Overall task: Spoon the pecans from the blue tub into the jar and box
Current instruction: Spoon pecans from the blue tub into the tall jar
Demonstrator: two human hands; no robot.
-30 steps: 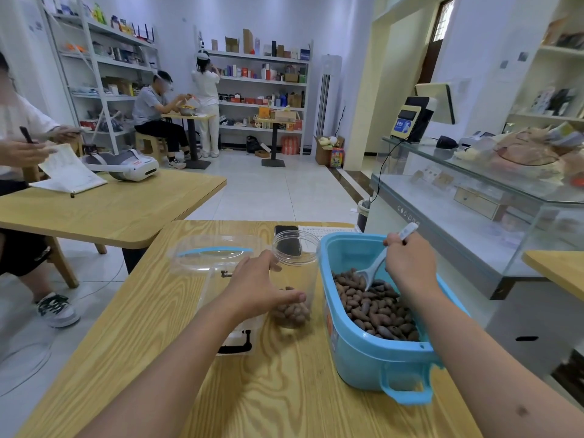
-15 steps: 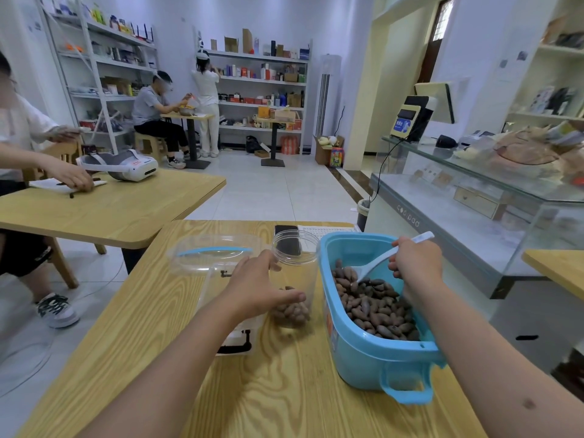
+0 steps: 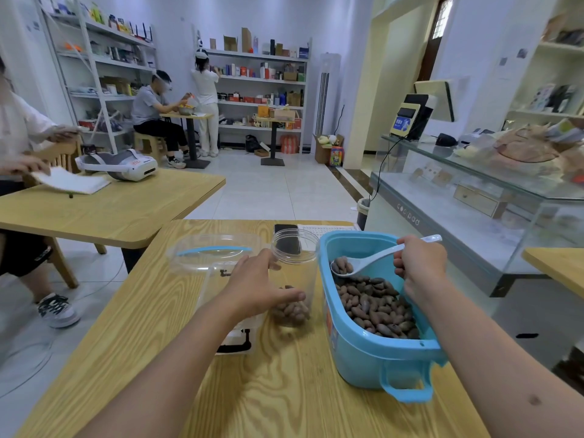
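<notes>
Several brown, oblong pecans fill the spoon.

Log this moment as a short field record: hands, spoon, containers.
left hand: grips the clear jar
right hand: holds the white spoon
spoon: loaded with pecans, lifted over the blue tub
jar: open, a few pecans at the bottom
clear box: left of the jar, contents unclear

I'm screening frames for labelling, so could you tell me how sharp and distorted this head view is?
Head view: evenly lit; pecans, spoon and jar sharp; wide-angle lens bows the shelving at the edges; glass counter carries soft reflections.
</notes>
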